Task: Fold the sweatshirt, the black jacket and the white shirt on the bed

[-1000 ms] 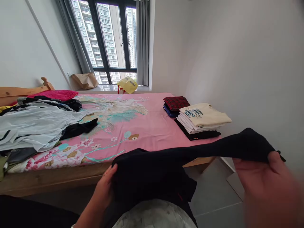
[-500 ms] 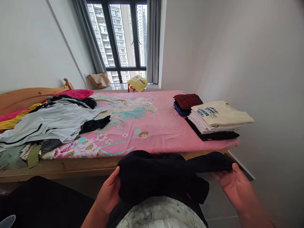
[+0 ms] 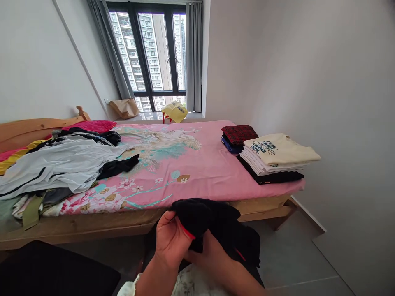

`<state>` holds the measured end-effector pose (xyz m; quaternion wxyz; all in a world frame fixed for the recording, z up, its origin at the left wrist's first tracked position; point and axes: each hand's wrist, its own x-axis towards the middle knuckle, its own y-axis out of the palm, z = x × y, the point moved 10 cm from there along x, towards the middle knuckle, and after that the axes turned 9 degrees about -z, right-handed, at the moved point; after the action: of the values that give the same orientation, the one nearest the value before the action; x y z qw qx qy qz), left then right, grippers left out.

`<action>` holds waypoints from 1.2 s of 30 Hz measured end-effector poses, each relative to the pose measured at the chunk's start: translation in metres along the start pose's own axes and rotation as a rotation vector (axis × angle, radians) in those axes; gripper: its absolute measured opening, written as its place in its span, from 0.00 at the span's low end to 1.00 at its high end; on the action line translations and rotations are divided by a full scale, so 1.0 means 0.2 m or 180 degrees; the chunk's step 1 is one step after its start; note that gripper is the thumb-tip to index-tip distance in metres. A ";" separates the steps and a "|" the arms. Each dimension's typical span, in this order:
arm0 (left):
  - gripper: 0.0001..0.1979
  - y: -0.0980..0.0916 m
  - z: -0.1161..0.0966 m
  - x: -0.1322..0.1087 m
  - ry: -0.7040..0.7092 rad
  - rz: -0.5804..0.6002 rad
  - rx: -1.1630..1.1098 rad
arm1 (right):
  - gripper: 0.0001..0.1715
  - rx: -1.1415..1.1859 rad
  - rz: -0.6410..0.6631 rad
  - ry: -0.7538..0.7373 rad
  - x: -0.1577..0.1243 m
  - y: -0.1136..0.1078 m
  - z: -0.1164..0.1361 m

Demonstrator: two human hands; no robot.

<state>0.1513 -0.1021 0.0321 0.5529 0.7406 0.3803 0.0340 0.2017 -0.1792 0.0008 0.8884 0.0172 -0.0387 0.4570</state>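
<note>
Right hand (image 3: 211, 258) drawn in against left hand (image 3: 171, 240), gripping black garment (image 3: 222, 220)

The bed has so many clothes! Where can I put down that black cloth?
The middle of the pink floral bedspread is bare, between the heap of clothes on the left and the folded stacks on the right, and it reaches the near edge by the black garment. It is crowded by the headboard and by the right wall.

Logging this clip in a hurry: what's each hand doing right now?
Left hand: closed, holding a soft black fabric garment.
Right hand: closed, holding the same black fabric garment from below.
</note>
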 end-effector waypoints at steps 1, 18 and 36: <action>0.19 0.09 -0.03 0.00 0.0094 0.0063 0.0039 | 0.36 0.0276 -0.0131 -0.0118 0.06 -0.01 0.06; 0.09 1.10 -0.92 -0.37 0.2750 0.0715 0.2255 | 0.38 -0.0547 -0.1163 -0.1722 0.37 -0.78 1.82; 0.41 0.33 -0.39 -0.39 0.2407 0.0652 0.5230 | 0.17 -0.2138 0.1893 -0.0926 0.14 0.06 0.81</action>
<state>0.0947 -0.0930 0.1473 -0.3162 0.8712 0.3731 0.0419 0.2003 -0.1608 0.1636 0.6606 -0.2192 -0.3118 0.6468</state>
